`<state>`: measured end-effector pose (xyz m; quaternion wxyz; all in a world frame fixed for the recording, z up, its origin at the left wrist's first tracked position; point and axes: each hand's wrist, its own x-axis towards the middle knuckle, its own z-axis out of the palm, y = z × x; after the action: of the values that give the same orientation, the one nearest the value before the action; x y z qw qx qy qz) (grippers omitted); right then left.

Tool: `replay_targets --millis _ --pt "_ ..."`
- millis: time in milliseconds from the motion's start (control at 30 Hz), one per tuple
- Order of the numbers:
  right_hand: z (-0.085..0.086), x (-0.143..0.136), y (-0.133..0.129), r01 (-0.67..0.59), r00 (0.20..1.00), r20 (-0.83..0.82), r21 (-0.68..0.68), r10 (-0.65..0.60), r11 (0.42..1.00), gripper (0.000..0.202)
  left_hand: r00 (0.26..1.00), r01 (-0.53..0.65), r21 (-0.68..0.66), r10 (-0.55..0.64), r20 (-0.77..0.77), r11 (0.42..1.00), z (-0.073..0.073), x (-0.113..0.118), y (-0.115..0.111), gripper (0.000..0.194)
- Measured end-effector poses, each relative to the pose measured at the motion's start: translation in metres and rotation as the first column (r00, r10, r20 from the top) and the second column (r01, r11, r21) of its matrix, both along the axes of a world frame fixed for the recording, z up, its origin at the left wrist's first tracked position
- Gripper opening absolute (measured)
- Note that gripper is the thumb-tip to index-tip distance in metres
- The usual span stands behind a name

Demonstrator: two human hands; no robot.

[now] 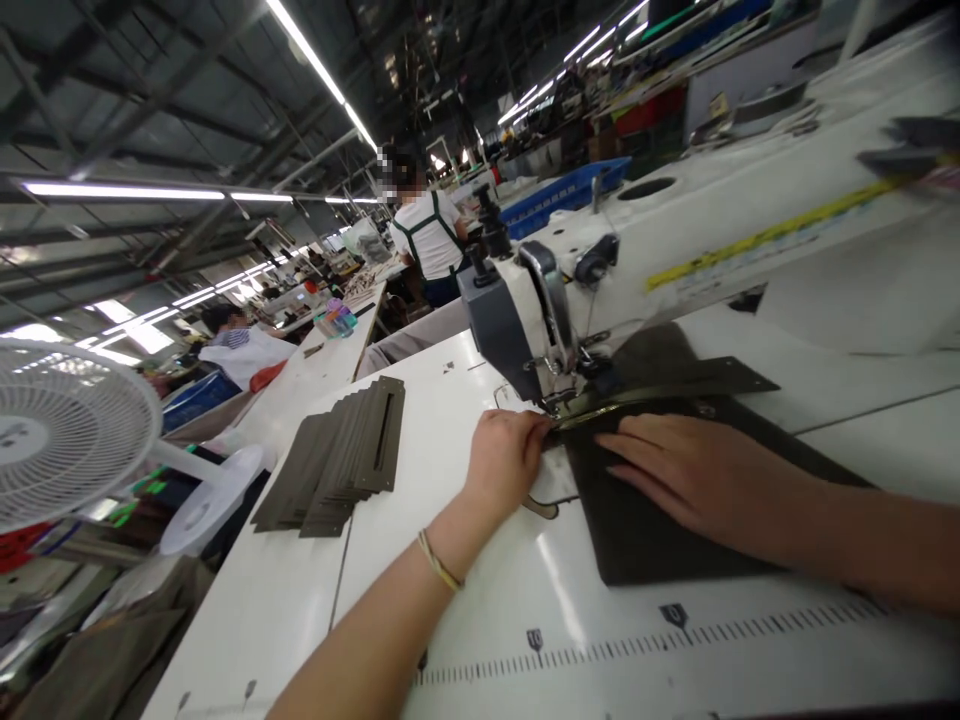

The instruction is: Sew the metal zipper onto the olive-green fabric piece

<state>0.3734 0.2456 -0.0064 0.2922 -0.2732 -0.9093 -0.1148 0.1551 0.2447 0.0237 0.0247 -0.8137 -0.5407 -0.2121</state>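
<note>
Dark brown cloth point(645, 535) lies flat at the right of centre in the frame, its upper edge running under the sewing machine point(501, 330), with a gold-toned strip point(613, 408) along that edge. Your left hand point(501, 455), at the centre, has its fingers curled together, pinching the strip's left end close beside the machine's foot. Your right hand point(686, 475) rests on the cloth with fingers stretched out flat, pressing rather than gripping. The needle is too dark to make out. To work this seam well, hold the strip straight and lightly taut with the left, and let the flat right palm steady the cloth without dragging it. Watch that left fingertip: it sits very near the foot. Slotted brown pieces point(345, 460) lie fanned at left of centre, well apart from your hands.
</note>
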Motion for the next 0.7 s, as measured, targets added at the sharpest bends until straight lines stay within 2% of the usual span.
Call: replay_targets --millis 167,333,467,533,600,700 --pt "-0.001 -0.025 0.023 0.098 0.986 0.146 -0.085 -0.085 0.992 0.021 0.999 -0.041 0.013 0.041 0.024 0.999 0.0 0.0 -0.002 0.015" --pt "-0.005 -0.019 0.025 0.027 0.998 0.059 -0.083 -0.023 0.996 0.016 0.997 0.049 0.082 -0.054 0.056 0.995 -0.011 -0.003 -0.006 0.012" --pt "-0.007 -0.014 0.026 -0.044 0.999 0.025 -0.065 0.046 0.997 0.015 0.994 0.096 0.131 -0.088 -0.065 0.987 -0.014 0.001 -0.011 0.008" --pt "-0.005 -0.014 0.025 -0.071 0.997 0.008 -0.005 0.071 0.997 0.016 0.989 0.082 0.152 -0.062 -0.133 0.985 -0.014 0.005 -0.014 0.006" --pt "-0.002 -0.015 0.022 -0.082 0.995 -0.045 0.12 0.088 0.989 0.026 0.985 0.059 0.158 -0.032 -0.17 0.986 -0.014 0.008 -0.016 0.004" --pt "-0.001 -0.018 0.022 -0.037 0.99 -0.118 0.277 0.072 0.96 0.027 0.98 0.008 0.159 0.024 -0.196 0.987 -0.014 0.012 -0.021 0.007"
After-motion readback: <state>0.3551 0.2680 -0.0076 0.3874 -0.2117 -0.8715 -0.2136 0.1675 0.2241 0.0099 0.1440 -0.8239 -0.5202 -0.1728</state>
